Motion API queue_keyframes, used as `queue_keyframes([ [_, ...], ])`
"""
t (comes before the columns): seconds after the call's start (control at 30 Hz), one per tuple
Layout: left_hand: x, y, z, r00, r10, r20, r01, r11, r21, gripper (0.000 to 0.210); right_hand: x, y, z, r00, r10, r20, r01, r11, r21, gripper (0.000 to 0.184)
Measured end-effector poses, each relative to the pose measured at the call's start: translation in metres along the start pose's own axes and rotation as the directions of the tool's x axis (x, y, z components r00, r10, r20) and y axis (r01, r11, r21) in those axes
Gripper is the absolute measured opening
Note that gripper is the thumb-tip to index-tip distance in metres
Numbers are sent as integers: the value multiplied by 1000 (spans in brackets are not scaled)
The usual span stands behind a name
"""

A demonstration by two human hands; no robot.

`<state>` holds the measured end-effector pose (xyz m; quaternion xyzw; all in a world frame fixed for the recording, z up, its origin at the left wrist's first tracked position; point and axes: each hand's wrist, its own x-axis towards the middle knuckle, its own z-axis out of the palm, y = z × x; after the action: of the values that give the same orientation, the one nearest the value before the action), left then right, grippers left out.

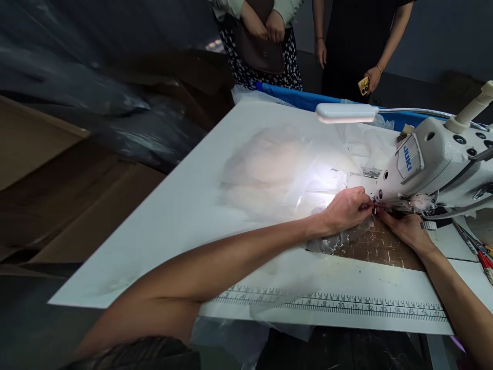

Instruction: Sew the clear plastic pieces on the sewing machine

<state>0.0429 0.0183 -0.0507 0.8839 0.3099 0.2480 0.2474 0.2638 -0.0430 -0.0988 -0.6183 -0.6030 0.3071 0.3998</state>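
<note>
A white sewing machine [431, 159] stands at the right of the table. Both hands meet at its needle area, below the machine head. My left hand [346, 209] is closed, thumb and fingertips pinched close by the needle. My right hand [406, 228] reaches in from the other side, its fingertips brought together at the same spot. Whatever is between the fingertips is too small to make out. Under the hands lies a brown sheet [372, 246] with pale crack-like lines, and clear plastic film [331, 242] at its left.
A lit lamp [346, 113] on a bendy neck hangs over the white table [185, 221]. A printed ruler [339, 304] runs along the front edge. Scissors [485, 264] lie at far right. Cardboard boxes [96, 205] stand left. Two people [358, 46] stand behind the table.
</note>
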Motion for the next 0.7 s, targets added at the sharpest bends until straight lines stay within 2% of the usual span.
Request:
queue_keyframes([
  [0.1, 0, -2, 1, 1000, 9, -12, -9, 1000, -10, 15, 2, -2, -2, 1000, 22, 7, -22, 1000, 18, 30],
  [0.23, 0, -3, 1, 999, 36, -4, -36, 999, -12, 17, 4, -5, -6, 999, 26, 32, -27, 999, 35, 24],
  [0.37, -2, -1, 0, 999, 49, 1, -49, 998, 34, 19, 3, -14, -4, 999, 17, 36, -19, 999, 42, 25],
  [0.53, -4, 0, 0, 999, 42, 12, -42, 995, 86, 24, -14, -37, 3, 995, -103, -6, 102, 986, -134, 23],
  [0.7, -4, -1, 0, 999, 40, 22, -42, 998, 56, 28, -25, -52, 11, 986, -154, -56, 134, 955, -263, 27],
])
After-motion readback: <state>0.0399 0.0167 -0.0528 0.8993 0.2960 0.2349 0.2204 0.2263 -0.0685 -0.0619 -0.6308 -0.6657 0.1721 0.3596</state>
